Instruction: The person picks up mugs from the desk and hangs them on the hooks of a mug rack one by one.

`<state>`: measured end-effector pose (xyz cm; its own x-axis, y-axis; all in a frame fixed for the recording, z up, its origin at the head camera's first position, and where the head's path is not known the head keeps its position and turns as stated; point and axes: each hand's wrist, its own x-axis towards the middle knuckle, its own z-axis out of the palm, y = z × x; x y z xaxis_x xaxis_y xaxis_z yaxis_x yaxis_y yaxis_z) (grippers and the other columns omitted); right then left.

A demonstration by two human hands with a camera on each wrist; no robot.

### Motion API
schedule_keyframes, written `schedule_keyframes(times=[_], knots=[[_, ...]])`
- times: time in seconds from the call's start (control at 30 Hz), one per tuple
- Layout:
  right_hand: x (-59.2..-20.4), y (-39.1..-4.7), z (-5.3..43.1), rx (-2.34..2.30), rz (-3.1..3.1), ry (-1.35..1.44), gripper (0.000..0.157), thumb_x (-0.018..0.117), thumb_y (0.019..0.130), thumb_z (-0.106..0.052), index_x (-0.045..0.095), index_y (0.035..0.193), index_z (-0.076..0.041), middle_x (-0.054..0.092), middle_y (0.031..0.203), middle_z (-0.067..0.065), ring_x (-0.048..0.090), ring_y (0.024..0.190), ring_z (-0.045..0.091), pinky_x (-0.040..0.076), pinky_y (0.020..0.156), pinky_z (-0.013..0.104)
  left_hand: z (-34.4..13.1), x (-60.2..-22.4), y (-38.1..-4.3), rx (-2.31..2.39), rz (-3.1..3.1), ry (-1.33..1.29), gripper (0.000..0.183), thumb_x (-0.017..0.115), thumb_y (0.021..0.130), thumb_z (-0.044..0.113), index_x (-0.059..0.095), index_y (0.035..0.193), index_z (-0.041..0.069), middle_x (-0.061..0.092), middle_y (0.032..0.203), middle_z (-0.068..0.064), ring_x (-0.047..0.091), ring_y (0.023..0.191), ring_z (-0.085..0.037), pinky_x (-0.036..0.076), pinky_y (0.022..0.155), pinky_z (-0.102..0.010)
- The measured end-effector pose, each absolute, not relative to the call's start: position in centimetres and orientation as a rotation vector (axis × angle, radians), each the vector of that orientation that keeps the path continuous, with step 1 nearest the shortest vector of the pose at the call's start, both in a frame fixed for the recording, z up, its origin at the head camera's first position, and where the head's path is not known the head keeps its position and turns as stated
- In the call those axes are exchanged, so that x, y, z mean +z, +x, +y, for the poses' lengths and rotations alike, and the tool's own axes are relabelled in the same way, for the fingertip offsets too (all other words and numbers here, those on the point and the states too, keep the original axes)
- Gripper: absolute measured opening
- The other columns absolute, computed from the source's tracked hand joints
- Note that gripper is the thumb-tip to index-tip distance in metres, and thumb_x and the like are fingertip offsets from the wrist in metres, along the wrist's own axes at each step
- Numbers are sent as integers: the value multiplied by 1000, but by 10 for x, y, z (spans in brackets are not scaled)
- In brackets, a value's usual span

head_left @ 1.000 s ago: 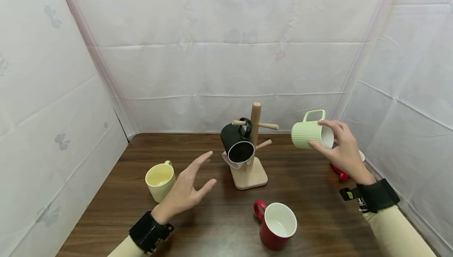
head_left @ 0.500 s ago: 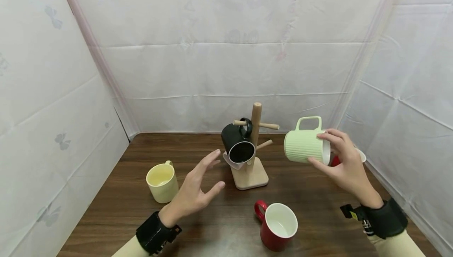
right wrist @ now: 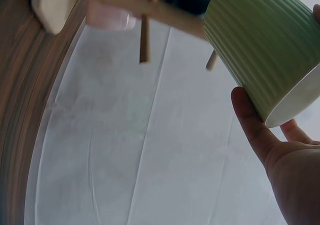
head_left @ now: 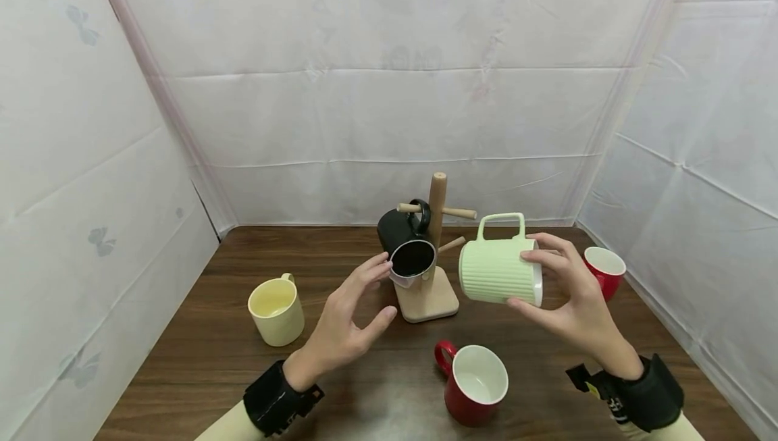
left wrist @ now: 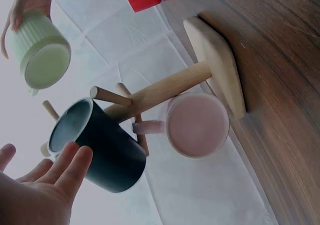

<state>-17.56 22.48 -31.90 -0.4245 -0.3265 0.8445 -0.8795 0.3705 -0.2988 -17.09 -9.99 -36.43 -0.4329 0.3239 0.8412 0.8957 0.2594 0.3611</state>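
My right hand (head_left: 574,306) holds a light green ribbed mug (head_left: 498,269) on its side, thumb below and fingers above, with the handle pointing up. It hangs just right of a wooden mug tree (head_left: 434,292). A black mug (head_left: 395,228) hangs tilted by its handle on an upper peg of the tree. Lower down hangs a pink mug (left wrist: 197,125), mostly hidden in the head view. My left hand (head_left: 346,326) is spread with relaxed fingers. Its fingertips overlap the black mug in the head view; whether they touch it I cannot tell.
A yellow mug (head_left: 276,313) stands on the wooden table (head_left: 200,373) left of my left hand. One red mug (head_left: 471,394) stands at the front, and another red mug (head_left: 604,272) is behind my right hand. White cloth walls (head_left: 389,117) enclose the table.
The green mug has moved left and down in my right hand, closer to the mug tree. My left hand has shifted right, toward the black mug. The red mug at the right is uncovered.
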Motion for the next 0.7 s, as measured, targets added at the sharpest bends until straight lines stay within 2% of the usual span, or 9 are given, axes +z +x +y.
schedule_keyframes(times=[0.17, 0.3, 0.43, 0.53, 0.7], knots=[[-321, -172, 214, 1040, -1904, 1104, 68, 87, 53, -7, 58, 113, 2, 46, 120, 28, 48, 105, 31, 46, 83, 20, -93, -362, -170, -1134, -1794, -1135, 48, 64, 84, 11, 49, 128, -1, 51, 127, -19, 54, 108, -26, 53, 74, -40], [-321, -169, 204, 1059, -1891, 1157, 68, 87, 55, -10, 57, 114, 1, 46, 120, 29, 47, 106, 33, 47, 82, 20, -86, -358, -168, -1241, -1829, -1230, 54, 66, 83, 11, 44, 131, -3, 53, 125, -13, 53, 109, -25, 53, 75, -40], [-323, -166, 195, 1068, -1877, 1205, 67, 87, 56, -11, 56, 114, 0, 46, 119, 30, 48, 104, 33, 46, 83, 21, -80, -354, -164, -1463, -1992, -1294, 66, 66, 83, 7, 33, 140, 4, 45, 136, -13, 51, 113, -26, 51, 80, -46], [-325, -164, 189, 1086, -1871, 1243, 68, 87, 56, -11, 55, 115, 0, 45, 119, 32, 50, 102, 33, 46, 84, 22, -77, -355, -163, -1677, -2081, -1313, 70, 63, 85, 5, 26, 144, 10, 39, 140, -15, 52, 112, -28, 49, 84, -45], [-328, -162, 181, 1116, -1883, 1296, 69, 86, 58, -11, 53, 117, -1, 43, 121, 32, 50, 103, 34, 48, 83, 25, -75, -358, -165, -1951, -2105, -1309, 67, 58, 89, 5, 21, 146, 9, 42, 137, -14, 55, 108, -28, 50, 83, -44]])
